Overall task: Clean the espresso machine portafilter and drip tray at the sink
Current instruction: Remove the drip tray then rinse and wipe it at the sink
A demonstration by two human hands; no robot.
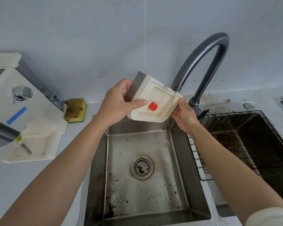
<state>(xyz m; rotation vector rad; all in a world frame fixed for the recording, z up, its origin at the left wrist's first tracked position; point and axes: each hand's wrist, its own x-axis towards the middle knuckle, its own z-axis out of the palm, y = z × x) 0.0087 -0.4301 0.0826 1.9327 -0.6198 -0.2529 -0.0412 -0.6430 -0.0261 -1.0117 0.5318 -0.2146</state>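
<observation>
Drip tray (151, 101), red float (152, 106) inside, above dark-speckled sink (153, 144)

both my bare arms reach forward, forearms converging. my left hand (116, 103) grips the drip tray (155, 95) at its left end, thumb flat across its face; my right hand (184, 115) holds its right corner, fingers (175, 113) curled under it.

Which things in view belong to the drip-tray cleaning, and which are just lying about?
In the job: drip tray, held tilted over the sink by the left hand and right hand; faucet.
Lying about: sponge, untouched beside the espresso machine; wire basket right of the sink.
</observation>
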